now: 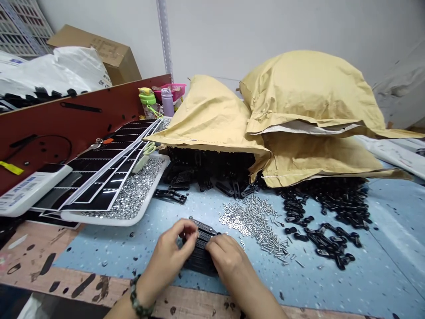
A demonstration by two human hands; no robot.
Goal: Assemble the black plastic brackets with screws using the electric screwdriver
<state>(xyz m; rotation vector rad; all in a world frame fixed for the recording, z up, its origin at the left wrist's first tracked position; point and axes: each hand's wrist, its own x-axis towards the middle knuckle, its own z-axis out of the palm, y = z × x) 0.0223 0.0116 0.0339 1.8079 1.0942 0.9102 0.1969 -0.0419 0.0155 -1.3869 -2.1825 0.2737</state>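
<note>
A row of black textured plastic parts [201, 257] lies side by side on the blue mat, near the front edge of the table. Over its left end is my left hand [175, 246], thumb and forefinger curled together in a pinch; anything between them is too small to make out. My right hand [227, 257] is closed, its fingertips bent down against the right side of the same parts. Whatever it pinches is hidden by the fingers. Just beyond lie small metal nuts [233, 218] and a heap of silver screws [262, 223], loose on the mat.
Black plastic clips [332, 241] are piled at the right. Yellow sacks [308, 88] stand behind, one spilling black parts [206, 168]. At the left, a white tray [141, 217] of nuts sits partly under black sheets [96, 186], beside a red-brown board [83, 117].
</note>
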